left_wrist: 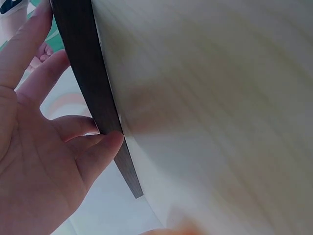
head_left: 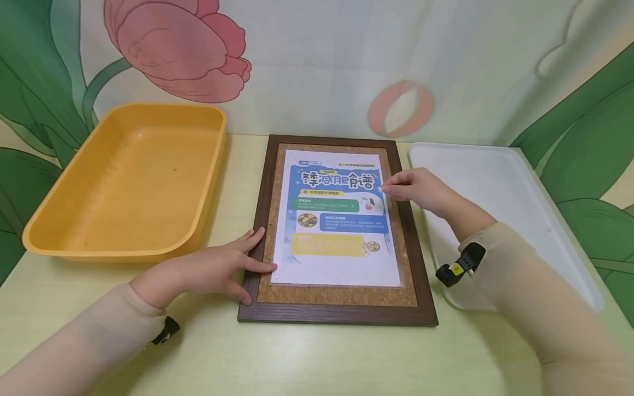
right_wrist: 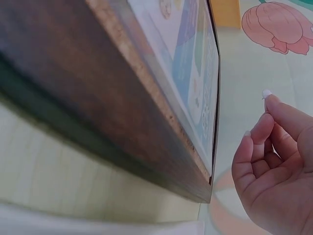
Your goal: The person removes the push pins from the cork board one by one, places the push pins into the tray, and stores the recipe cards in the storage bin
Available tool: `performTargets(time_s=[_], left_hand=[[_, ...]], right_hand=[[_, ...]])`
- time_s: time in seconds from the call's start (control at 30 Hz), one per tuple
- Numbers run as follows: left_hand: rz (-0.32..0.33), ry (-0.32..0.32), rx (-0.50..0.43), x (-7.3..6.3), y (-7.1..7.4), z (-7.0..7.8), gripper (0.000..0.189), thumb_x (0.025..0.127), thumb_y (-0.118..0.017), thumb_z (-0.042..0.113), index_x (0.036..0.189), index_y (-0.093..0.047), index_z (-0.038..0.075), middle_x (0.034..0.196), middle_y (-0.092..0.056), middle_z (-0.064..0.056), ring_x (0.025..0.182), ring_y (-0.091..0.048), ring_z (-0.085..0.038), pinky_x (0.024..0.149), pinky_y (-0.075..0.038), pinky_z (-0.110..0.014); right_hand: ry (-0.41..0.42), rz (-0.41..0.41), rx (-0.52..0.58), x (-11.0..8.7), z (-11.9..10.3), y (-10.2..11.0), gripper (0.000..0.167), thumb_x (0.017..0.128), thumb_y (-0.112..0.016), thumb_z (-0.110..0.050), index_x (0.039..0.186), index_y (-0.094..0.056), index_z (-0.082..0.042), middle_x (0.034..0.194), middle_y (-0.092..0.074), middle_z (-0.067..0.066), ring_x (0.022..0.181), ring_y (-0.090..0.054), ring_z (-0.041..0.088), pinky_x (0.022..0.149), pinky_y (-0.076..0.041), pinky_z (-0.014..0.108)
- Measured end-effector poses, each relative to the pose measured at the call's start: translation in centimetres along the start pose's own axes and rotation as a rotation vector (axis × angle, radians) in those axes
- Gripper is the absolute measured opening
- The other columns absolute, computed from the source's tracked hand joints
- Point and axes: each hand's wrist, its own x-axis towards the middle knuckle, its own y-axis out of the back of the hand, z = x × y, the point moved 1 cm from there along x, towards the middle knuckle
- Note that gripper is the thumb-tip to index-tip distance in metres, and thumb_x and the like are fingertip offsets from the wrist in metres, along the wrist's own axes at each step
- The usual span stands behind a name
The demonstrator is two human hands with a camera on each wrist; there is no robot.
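Note:
A printed sheet (head_left: 337, 269) with blue, green and yellow panels lies on a cork board (head_left: 337, 296) in a dark brown wooden frame (head_left: 342, 314). My left hand (head_left: 213, 269) rests on the frame's left side with its fingers spread, one fingertip reaching the sheet's edge. In the left wrist view, fingers (left_wrist: 102, 156) touch the frame's outer edge. Over the sheet's upper right edge, my right hand (head_left: 421, 190) pinches a small white pushpin (right_wrist: 266, 93) between thumb and fingertip. In the right wrist view its thin point shows beside the fingertip, apart from the board.
An empty yellow plastic tub (head_left: 124, 192) stands at the left. To the right, a white tray (head_left: 475, 181) lies partly under my right forearm. Behind the pale table (head_left: 322, 363) hangs a curtain (head_left: 317, 66) printed with flowers and leaves.

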Motion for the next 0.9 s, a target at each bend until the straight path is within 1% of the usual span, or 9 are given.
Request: performTargets(time_s=[0.17, 0.4, 0.57, 0.8, 0.9], left_hand=[[-0.003, 0.003, 0.000, 0.2, -0.2, -0.1, 0.066, 0.072, -0.078, 0.032, 0.132, -0.055, 0.019, 0.153, -0.004, -0.022, 0.137, -0.007, -0.043, 0.092, -0.042, -0.041], [-0.002, 0.013, -0.002, 0.1, -0.2, -0.2, 0.066, 0.072, -0.078, 0.033, 0.132, -0.055, 0.020, 0.153, -0.003, -0.021, 0.137, -0.007, -0.043, 0.093, -0.040, -0.042], [0.003, 0.005, -0.002, 0.1, -0.2, -0.3, 0.066, 0.072, -0.078, 0.033, 0.132, -0.055, 0.019, 0.153, -0.003, -0.022, 0.137, -0.007, -0.043, 0.095, -0.039, -0.043], [0.001, 0.008, -0.001, 0.1, -0.2, -0.3, 0.066, 0.071, -0.078, 0.033, 0.132, -0.055, 0.020, 0.153, -0.003, -0.022, 0.137, -0.007, -0.043, 0.094, -0.040, -0.043], [0.001, 0.007, 0.000, 0.1, -0.2, -0.2, 0.066, 0.072, -0.078, 0.032, 0.132, -0.055, 0.020, 0.153, -0.004, -0.022, 0.137, -0.008, -0.043, 0.094, -0.039, -0.043]], right_hand=[[0.010, -0.001, -0.020, -0.5, 0.6, 0.3, 0.033, 0.093, -0.058, -0.028, 0.112, -0.063, -0.002, 0.112, -0.060, 0.016, 0.098, -0.052, 0.029, 0.090, -0.040, 0.046], [0.006, 0.001, -0.012, -0.8, 0.9, 0.4, 0.036, 0.092, -0.059, -0.032, 0.111, -0.062, -0.003, 0.113, -0.060, 0.016, 0.100, -0.052, 0.029, 0.092, -0.039, 0.047], [0.002, 0.003, -0.015, -0.8, 1.3, 0.5, 0.037, 0.091, -0.059, -0.034, 0.111, -0.062, -0.003, 0.112, -0.060, 0.016, 0.099, -0.052, 0.029, 0.090, -0.040, 0.045], [-0.003, 0.011, -0.019, -1.1, 2.0, 0.8, 0.039, 0.090, -0.060, -0.036, 0.109, -0.063, -0.002, 0.108, -0.061, 0.015, 0.097, -0.052, 0.027, 0.088, -0.041, 0.044], [-0.002, 0.011, -0.021, -1.2, 2.2, 1.0, 0.038, 0.091, -0.060, -0.035, 0.109, -0.063, -0.002, 0.107, -0.062, 0.015, 0.094, -0.052, 0.027, 0.087, -0.041, 0.043]])
